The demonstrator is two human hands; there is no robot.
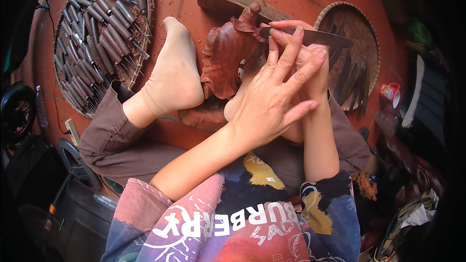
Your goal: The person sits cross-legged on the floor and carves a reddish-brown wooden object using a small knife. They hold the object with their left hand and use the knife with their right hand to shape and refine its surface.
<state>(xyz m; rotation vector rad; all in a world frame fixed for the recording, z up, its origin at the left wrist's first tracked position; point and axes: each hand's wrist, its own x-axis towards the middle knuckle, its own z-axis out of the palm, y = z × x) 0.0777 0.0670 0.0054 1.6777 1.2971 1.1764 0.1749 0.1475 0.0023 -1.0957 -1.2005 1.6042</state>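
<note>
A reddish-brown wood carving [225, 56] with folded, flowing shapes is held between my bare feet, its narrow top pointing away from me. My right hand [315, 65] is to the right of it, closed around a flat dark file [335, 39]. Across that hand lies my left hand [274, 80], fingers stretched and spread, its fingertips near the file and the right fingers. The left hand partly covers the right palm, so the exact grip is hidden. Beneath the carving, a rough reddish wood piece [206, 116] shows.
On the left, a round woven tray [148, 19] holds several wooden-handled carving chisels. Another round basket [374, 43] at right carries several dark files. Beyond the carving lies a long wood block [218, 0]. A red-and-white cup [390, 94] is at far right, on the red tile floor.
</note>
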